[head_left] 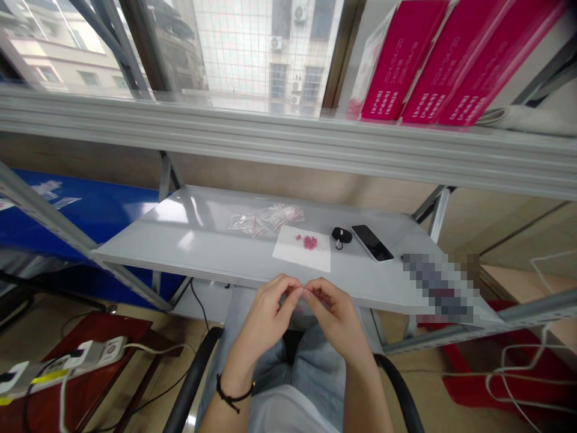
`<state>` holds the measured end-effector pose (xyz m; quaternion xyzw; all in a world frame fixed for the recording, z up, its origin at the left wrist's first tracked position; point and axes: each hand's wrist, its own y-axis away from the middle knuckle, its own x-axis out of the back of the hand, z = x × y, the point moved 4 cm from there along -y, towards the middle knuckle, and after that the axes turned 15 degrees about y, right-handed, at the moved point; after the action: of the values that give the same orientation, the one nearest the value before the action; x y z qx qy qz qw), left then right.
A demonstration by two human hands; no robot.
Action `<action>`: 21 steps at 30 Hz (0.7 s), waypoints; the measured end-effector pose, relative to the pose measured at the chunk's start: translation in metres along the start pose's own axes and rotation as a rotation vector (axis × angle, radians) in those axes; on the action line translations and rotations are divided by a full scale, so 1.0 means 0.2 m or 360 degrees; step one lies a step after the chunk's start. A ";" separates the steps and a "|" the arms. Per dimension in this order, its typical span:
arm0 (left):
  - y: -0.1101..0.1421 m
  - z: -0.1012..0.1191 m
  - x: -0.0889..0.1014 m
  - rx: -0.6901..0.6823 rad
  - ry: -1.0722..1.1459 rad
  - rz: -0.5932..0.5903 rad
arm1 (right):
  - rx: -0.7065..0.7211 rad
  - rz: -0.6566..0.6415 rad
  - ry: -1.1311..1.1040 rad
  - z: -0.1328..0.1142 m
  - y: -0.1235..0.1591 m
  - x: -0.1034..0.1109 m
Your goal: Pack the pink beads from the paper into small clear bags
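My left hand [265, 316] and my right hand [331, 313] meet fingertip to fingertip just below the front edge of the grey shelf [189, 240], above my lap. Both pinch something tiny between thumb and forefinger; I cannot make it out. On the shelf ahead lies a white paper sheet [303, 249] carrying a small heap of pink beads [309, 242]. Behind it lie several small clear zip bags [268, 219].
A black key fob [341, 236] and a black phone [372, 242] lie right of the paper. Pink boxes [433, 60] stand on the upper shelf. A power strip [97, 352] with cables sits on a red stool low left. Black chair arms flank my legs.
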<state>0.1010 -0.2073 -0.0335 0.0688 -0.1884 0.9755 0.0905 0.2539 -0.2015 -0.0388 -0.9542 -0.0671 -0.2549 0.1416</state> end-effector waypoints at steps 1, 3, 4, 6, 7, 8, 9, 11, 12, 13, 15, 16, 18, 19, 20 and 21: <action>0.00 0.01 0.00 -0.0007 -0.0005 0.0004 | 0.0018 0.0000 0.0013 -0.01 0.00 0.00; 0.00 0.02 0.00 -0.0022 -0.0002 0.0004 | 0.0056 -0.0007 0.0043 -0.02 0.00 0.00; 0.00 0.03 0.00 -0.0033 0.0006 -0.0001 | 0.0066 -0.0010 0.0045 -0.02 0.00 0.00; 0.00 0.04 0.01 -0.0050 0.0019 0.0006 | 0.0069 -0.0032 0.0031 -0.02 0.00 -0.01; 0.00 0.04 0.01 -0.0052 0.0020 0.0020 | 0.0066 -0.0050 0.0025 -0.02 0.00 -0.01; 0.00 0.04 0.01 -0.0049 0.0019 0.0040 | 0.0062 -0.0065 0.0024 -0.02 0.01 -0.01; 0.00 0.04 0.02 -0.0040 0.0022 0.0060 | 0.0059 -0.0078 0.0027 -0.02 0.01 -0.01; 0.00 0.03 0.02 -0.0005 0.0048 0.0071 | 0.0063 -0.0080 0.0042 -0.02 0.01 -0.01; 0.00 0.03 0.02 0.0012 0.0068 0.0058 | 0.0069 -0.0074 0.0049 -0.03 0.01 0.00; 0.00 0.03 0.02 0.0025 0.0086 0.0040 | 0.0078 -0.0069 0.0056 -0.03 0.01 0.00; 0.01 0.03 0.01 0.0020 0.0105 -0.0003 | 0.0093 -0.0070 0.0068 -0.04 0.01 0.00; 0.01 0.03 0.02 0.0003 0.0106 -0.0018 | 0.0098 -0.0077 0.0067 -0.04 0.01 -0.01; 0.01 0.03 0.03 -0.0038 0.0104 0.0003 | 0.0102 -0.0091 0.0058 -0.04 0.01 -0.01; 0.01 0.03 0.04 -0.0048 0.0102 0.0034 | 0.0101 -0.0093 0.0053 -0.04 0.01 -0.01; 0.01 0.02 0.05 -0.0046 0.0104 0.0067 | 0.0097 -0.0090 0.0051 -0.04 0.01 -0.01; 0.01 0.02 0.06 -0.0032 0.0114 0.0090 | 0.0093 -0.0082 0.0053 -0.04 0.01 -0.01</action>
<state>0.0898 -0.2090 -0.0296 0.0275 -0.1967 0.9775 0.0703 0.2493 -0.2068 -0.0342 -0.9432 -0.0967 -0.2721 0.1640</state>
